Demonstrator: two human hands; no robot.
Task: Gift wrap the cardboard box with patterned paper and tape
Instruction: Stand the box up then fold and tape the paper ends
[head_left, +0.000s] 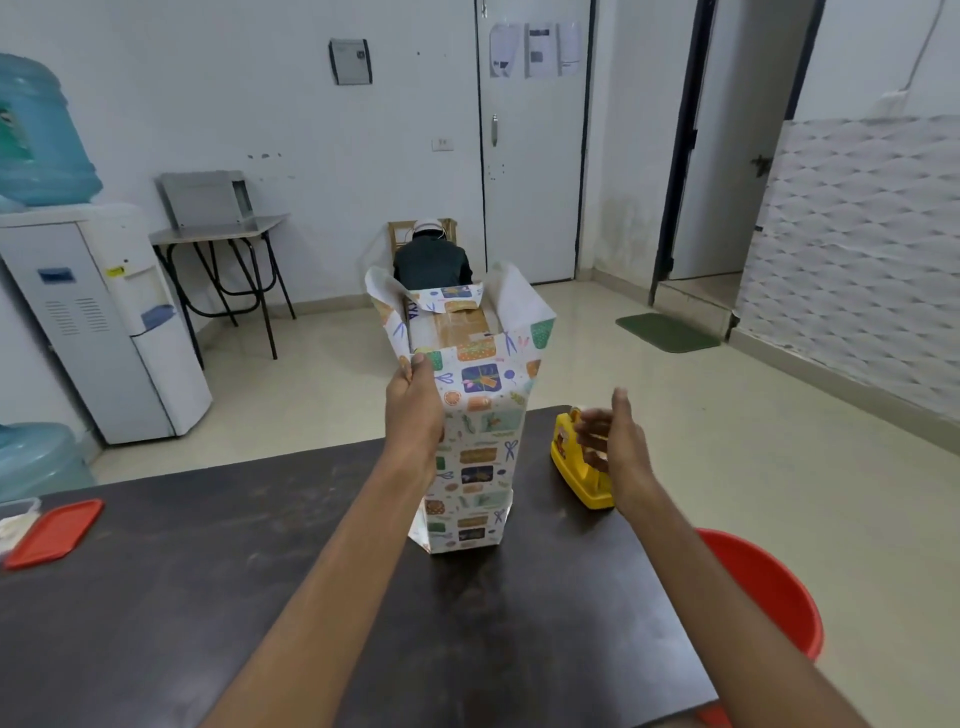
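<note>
Box (460, 325) upright, top unwrapped

Both arms stretched fwd, bare forearms. Left hand (413, 410) raised, thumb n fingers pinched shut on the upper edge of the wrapping paper (480, 415). Right hand (610, 441) off to the side, open, fingers spread, gripping nothing, palm facing left.

Two bare forearms rise from the lower edge of the frame toward its middle, with no sleeves, watch, bracelet or rings in sight. The left hand (413, 410), just left of centre, shows its back and knuckles. The right hand (615, 447), right of centre, shows short plain nails, slightly blurred.
</note>
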